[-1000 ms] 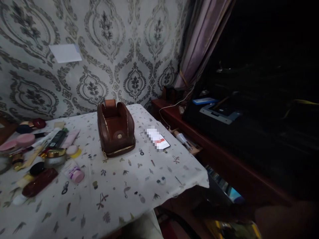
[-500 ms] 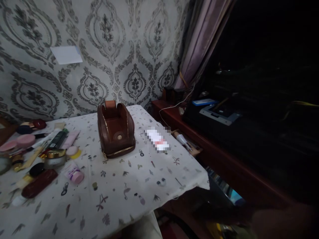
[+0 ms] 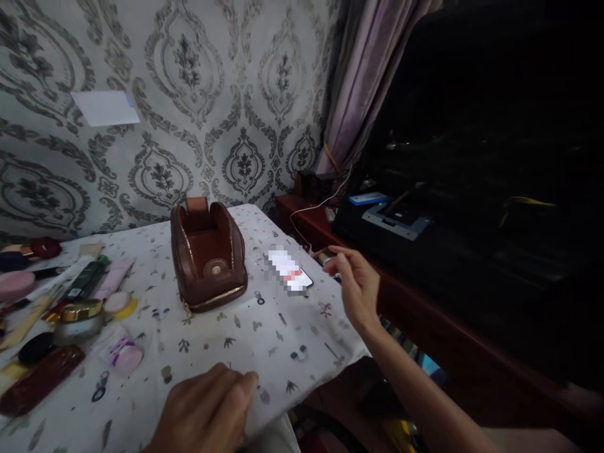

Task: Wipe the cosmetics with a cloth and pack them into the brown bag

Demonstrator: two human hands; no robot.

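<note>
My left hand [image 3: 207,409] is at the bottom centre, over the near part of the patterned white cloth [image 3: 189,377]; its fingers are curled, and what they hold, if anything, is hidden. Past the table's right edge is my right hand [image 3: 356,283], fingers apart and nothing seen between them, close to a phone [image 3: 287,269] with a lit, blurred screen. A brown bag [image 3: 210,264] stands open on the cloth, unzipped and with its brown inside showing. Neither hand touches the bag or the phone.
Left of the bag lie several cosmetics, among them a gold-lidded jar [image 3: 80,321], a green tube [image 3: 87,277], a pink-capped tube [image 3: 123,353] and a dark red case [image 3: 40,380]. A dark red cabinet [image 3: 425,321] with a large black screen [image 3: 472,189] runs along the right.
Both hands have come into view, my left at the bottom and my right by the phone. The view has shifted, so the bag and cosmetics appear further left.
</note>
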